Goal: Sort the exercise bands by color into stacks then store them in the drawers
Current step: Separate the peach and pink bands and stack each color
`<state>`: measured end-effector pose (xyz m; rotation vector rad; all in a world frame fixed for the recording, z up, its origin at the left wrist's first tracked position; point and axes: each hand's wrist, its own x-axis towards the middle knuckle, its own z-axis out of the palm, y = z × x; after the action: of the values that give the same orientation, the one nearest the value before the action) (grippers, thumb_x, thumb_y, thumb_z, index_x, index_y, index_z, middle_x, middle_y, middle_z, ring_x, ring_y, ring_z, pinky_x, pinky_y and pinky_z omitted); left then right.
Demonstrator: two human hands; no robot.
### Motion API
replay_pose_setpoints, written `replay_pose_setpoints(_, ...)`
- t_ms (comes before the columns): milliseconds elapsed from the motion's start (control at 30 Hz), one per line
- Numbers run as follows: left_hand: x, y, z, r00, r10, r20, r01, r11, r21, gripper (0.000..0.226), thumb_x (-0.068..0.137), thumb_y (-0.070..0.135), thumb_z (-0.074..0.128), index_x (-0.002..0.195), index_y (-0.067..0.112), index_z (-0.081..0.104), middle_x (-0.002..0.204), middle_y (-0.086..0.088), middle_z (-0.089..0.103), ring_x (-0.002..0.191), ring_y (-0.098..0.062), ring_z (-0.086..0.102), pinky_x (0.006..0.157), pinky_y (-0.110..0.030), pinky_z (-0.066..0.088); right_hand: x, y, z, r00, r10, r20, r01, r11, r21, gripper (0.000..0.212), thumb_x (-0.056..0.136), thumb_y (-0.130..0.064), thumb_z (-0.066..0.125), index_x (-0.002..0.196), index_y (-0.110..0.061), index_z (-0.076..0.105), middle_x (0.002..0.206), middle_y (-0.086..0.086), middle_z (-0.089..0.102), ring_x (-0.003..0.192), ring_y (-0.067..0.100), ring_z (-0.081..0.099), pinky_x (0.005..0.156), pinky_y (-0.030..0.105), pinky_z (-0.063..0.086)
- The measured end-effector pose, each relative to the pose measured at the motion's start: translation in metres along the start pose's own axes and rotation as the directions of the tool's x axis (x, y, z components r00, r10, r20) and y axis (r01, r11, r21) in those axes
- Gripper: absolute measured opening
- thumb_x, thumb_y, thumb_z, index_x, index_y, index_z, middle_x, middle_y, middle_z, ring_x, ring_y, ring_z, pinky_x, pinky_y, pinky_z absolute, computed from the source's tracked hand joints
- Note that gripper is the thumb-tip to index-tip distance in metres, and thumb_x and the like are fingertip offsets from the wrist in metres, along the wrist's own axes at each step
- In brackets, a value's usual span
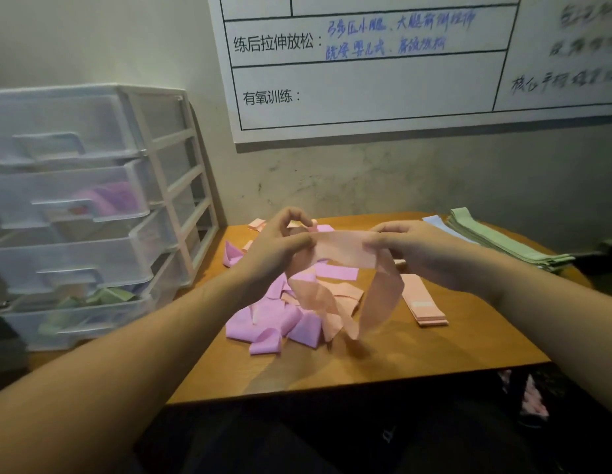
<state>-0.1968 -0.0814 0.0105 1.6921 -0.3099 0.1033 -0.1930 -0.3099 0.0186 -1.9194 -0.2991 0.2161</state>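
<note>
Pinching a peach band point(345, 251) taut between them, both hands point(280, 248) hover above the table point(434, 343).

This looks like a back corner of a gym or fitness studio. A large white printed chart point(383, 63) on the scuffed grey plaster wall point(366, 176) has boxed headings in Chinese for post-workout stretching and aerobic training, partly filled in by hand in blue marker. Below it stand a small orange-brown wooden table point(417, 347) and a clear plastic drawer unit with a white frame point(92, 213), both holding flat fabric exercise bands.
</note>
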Motion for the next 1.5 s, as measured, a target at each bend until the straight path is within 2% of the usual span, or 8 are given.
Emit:
replay_pose_setpoints(167,0.001,-0.004,0.000,1.000,-0.014,-0.016,0.011,0.989,-0.150,0.024,0.092,-0.004,0.050,0.100,0.017,0.058,0.080,0.004,0.067,0.073,-0.015,0.061,0.059,-0.023,0.049,-0.008,0.004,-0.008,0.994,0.010,0.105,-0.010,1.000,0.002,0.016,0.088,-0.029,0.072,0.092,-0.014,0.072,0.092,0.001,0.072,0.088,0.015,0.069,0.078,0.029,0.055)
replay_pose_setpoints(367,-0.001,-0.012,0.003,0.998,-0.056,0.035,0.063,0.965,-0.253,0.028,0.091,-0.006,0.044,0.091,0.015,0.062,0.091,-0.002,0.064,0.073,-0.017,0.059,0.051,-0.022,0.043,-0.011,0.014,-0.001,0.985,-0.139,-0.098,0.149,0.984,0.096,0.011,0.093,-0.021,0.067,0.082,-0.022,0.067,0.081,-0.002,0.064,0.082,0.017,0.054,0.070,0.031,0.041)
replay_pose_setpoints(633,-0.006,-0.033,0.016,0.983,-0.148,0.108,0.142,0.988,0.064,0.018,0.094,-0.003,0.050,0.094,0.008,0.065,0.074,0.011,0.066,0.070,-0.004,0.059,0.058,-0.017,0.045,-0.021,0.000,0.001,0.967,-0.252,-0.037,0.254,0.947,0.198,0.023,0.086,-0.014,0.078,0.097,-0.032,0.068,0.083,0.002,0.071,0.089,0.020,0.059,0.080,0.036,0.044)
replay_pose_setpoints(800,-0.008,-0.034,0.029,0.983,-0.159,0.095,0.141,0.975,0.174,0.010,0.094,0.007,0.062,0.092,0.014,0.068,0.095,-0.006,0.071,0.085,-0.011,0.064,0.077,-0.031,0.048,-0.029,-0.012,0.002,0.974,-0.164,0.155,0.177,0.981,-0.073,0.039,0.093,-0.012,0.069,0.122,-0.038,0.065,0.101,-0.006,0.078,0.107,0.007,0.067,0.092,0.021,0.046)
replay_pose_setpoints(1000,-0.020,-0.017,0.049,0.990,-0.080,0.116,0.080,0.997,0.004,0.046,0.085,0.044,0.059,0.111,0.008,0.068,0.106,-0.001,0.073,0.104,-0.014,0.066,0.104,-0.041,0.047,-0.023,-0.009,0.005,0.974,-0.208,-0.092,0.189,0.965,-0.179,0.013,0.088,-0.020,0.077,0.095,-0.031,0.076,0.088,-0.017,0.075,0.089,-0.007,0.066,0.063,0.005,0.048)
replay_pose_setpoints(1167,-0.022,-0.004,0.071,0.978,-0.077,0.191,0.096,0.991,-0.092,0.033,0.109,0.034,0.033,0.102,0.023,0.063,0.102,0.000,0.066,0.095,-0.002,0.061,0.082,-0.008,0.046,-0.019,-0.003,0.008,0.974,-0.132,-0.186,0.155,0.981,0.113,0.013,0.088,-0.007,0.074,0.095,-0.017,0.072,0.089,-0.001,0.074,0.087,0.010,0.069,0.068,0.019,0.055)
replay_pose_setpoints(1267,-0.025,-0.017,0.071,0.988,-0.045,0.146,0.042,0.999,0.027,0.016,0.104,0.041,0.045,0.111,0.050,0.056,0.108,0.019,0.071,0.105,-0.002,0.066,0.091,-0.022,0.055,-0.019,-0.003,0.010,0.979,-0.108,-0.172,0.151,0.953,0.261,0.017,0.087,-0.001,0.072,0.100,-0.012,0.070,0.091,0.005,0.070,0.089,0.016,0.066,0.077,0.029,0.055)
replay_pose_setpoints(1500,-0.023,-0.020,0.067,0.990,-0.039,0.134,0.030,0.997,0.068,0.024,0.110,0.029,0.035,0.115,0.041,0.055,0.096,0.007,0.076,0.092,-0.010,0.074,0.074,-0.019,0.057,-0.018,0.000,0.008,0.975,-0.131,-0.178,0.145,0.987,0.066,0.014,0.085,-0.012,0.079,0.095,-0.014,0.070,0.090,0.005,0.072,0.075,0.007,0.069,0.067,0.020,0.058)
